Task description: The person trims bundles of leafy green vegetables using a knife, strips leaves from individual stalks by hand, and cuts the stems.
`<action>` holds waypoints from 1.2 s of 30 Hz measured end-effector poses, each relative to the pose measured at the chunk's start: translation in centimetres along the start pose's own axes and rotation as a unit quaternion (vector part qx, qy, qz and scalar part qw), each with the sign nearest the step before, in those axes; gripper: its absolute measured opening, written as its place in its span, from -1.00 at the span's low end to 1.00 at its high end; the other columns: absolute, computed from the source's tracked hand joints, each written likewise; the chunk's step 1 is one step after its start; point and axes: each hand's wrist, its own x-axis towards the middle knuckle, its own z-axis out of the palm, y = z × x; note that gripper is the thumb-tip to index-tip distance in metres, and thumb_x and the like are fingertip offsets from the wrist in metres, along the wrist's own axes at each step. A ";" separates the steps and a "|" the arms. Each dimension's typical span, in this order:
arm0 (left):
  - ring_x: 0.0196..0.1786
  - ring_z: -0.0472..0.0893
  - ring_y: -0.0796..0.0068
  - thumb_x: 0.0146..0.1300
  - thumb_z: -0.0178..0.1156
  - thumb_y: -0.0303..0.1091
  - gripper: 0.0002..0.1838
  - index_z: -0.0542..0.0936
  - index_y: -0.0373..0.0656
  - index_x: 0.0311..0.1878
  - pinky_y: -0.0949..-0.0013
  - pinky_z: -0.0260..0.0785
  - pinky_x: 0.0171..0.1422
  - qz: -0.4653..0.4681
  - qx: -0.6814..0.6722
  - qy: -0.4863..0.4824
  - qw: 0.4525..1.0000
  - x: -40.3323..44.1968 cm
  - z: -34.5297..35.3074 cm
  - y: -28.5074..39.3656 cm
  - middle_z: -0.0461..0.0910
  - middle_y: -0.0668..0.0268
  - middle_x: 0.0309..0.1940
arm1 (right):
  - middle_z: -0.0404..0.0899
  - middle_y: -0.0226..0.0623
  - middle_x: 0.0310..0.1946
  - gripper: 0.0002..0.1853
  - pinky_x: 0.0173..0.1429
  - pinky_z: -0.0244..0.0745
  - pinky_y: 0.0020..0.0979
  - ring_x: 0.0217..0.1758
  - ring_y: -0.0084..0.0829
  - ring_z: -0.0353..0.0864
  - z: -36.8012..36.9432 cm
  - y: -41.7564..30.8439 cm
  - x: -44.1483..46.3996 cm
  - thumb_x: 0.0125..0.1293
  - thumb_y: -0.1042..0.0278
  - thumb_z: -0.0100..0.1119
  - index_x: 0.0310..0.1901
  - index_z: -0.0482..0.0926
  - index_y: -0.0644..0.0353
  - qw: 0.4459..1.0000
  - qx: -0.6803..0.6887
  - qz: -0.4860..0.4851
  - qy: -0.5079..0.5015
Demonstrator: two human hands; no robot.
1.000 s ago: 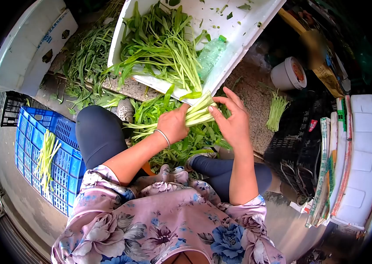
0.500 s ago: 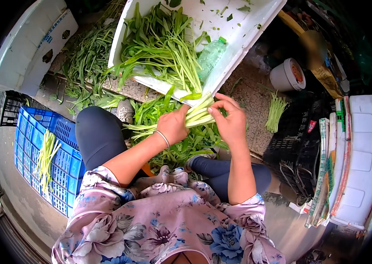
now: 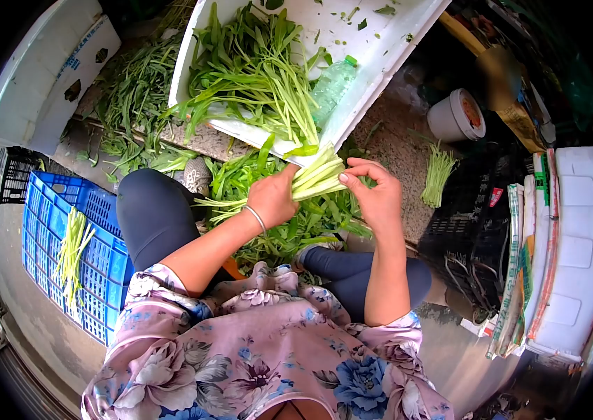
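Observation:
My left hand (image 3: 272, 196), with a bangle at the wrist, is wrapped round a bundle of pale green water spinach stems (image 3: 319, 175). Its cut ends point up and to the right, and thin stems stick out on the left. At those cut ends, my right hand (image 3: 375, 192) pinches with thumb and forefinger against the stems. Below both hands lies a heap of loose green leaves (image 3: 296, 234). Just above stands a white foam box (image 3: 398, 52) holding more long-stemmed greens (image 3: 258, 73) and a green plastic bottle (image 3: 335, 87).
On the left, a blue crate (image 3: 111, 262) carries a bunch of stems (image 3: 72, 255). Another bunch (image 3: 439, 175) lies on the floor near a white bucket (image 3: 450, 117). Black crates (image 3: 475, 227) and foam boxes (image 3: 573, 252) stand at right. Wilted greens (image 3: 139, 98) are piled upper left.
My right hand has shifted slightly right and down, its fingers now more curled at the stem ends. The left hand keeps the bundle in nearly the same place.

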 end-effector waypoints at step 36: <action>-0.03 0.44 0.51 -0.03 0.35 -0.32 -0.23 0.18 -0.31 0.23 0.42 0.31 0.07 -0.062 -0.568 -0.379 0.728 0.6 0.5 -2.0 0.42 0.24 -0.04 | 0.55 -0.41 -0.43 -0.79 -0.24 0.39 -0.57 -0.37 -0.65 0.45 5.9 2.4 0.2 0.04 0.45 0.25 -0.26 0.56 0.28 0.947 0.307 0.076 0.047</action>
